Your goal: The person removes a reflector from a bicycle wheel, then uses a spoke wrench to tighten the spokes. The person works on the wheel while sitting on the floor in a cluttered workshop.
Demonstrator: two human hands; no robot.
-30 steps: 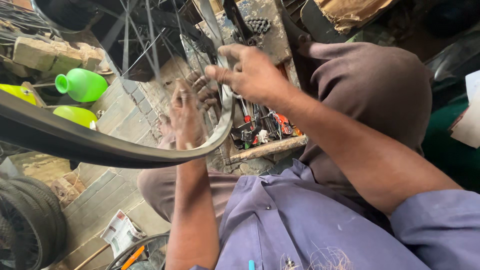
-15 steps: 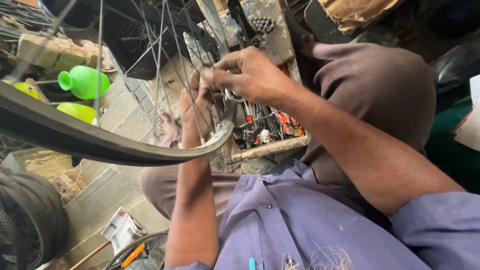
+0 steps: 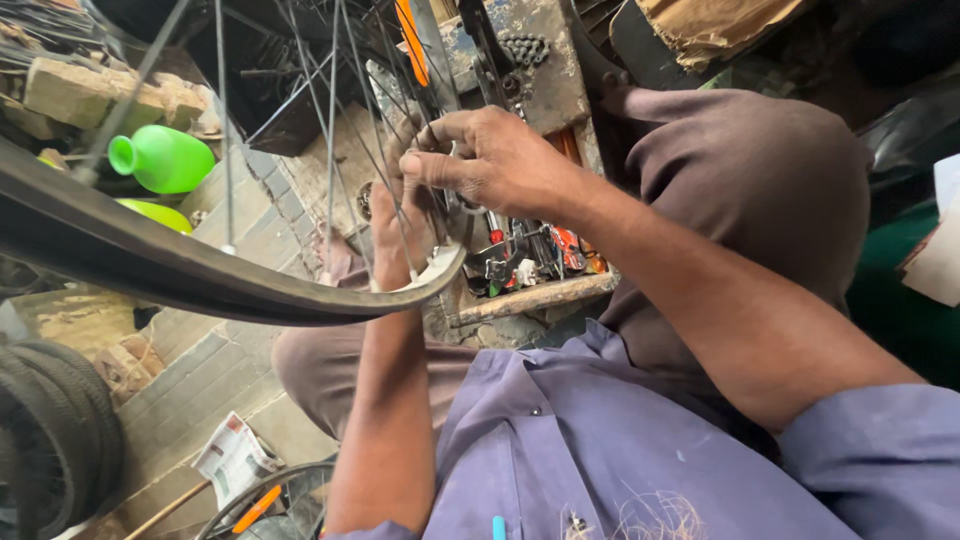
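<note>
A bicycle wheel with a black tyre and metal rim [image 3: 180, 275] and thin spokes [image 3: 330, 130] stretches across the left, over my lap. My right hand [image 3: 500, 165] reaches in from the right, its thumb and fingers pinched on a spoke near the rim's end. Just below and partly behind the spokes, my left hand [image 3: 400, 235] rises on a bare forearm and grips the rim's curved end [image 3: 440, 275]. The fingertips of both hands are partly hidden by spokes. An orange reflector [image 3: 410, 40] sits among the spokes above.
Two green plastic bottles [image 3: 165, 160] lie at the left by loose bricks [image 3: 90, 95]. A tray of small tools [image 3: 530, 265] sits behind a wooden bar [image 3: 540, 297]. Old tyres [image 3: 55, 440], a newspaper [image 3: 235, 455] and another wheel [image 3: 265, 500] lie on the paved floor.
The wheel's left side has risen and more spokes cross the view. My right hand's fingers have gone from spread to pinched on a spoke. My left hand moved slightly right along the rim.
</note>
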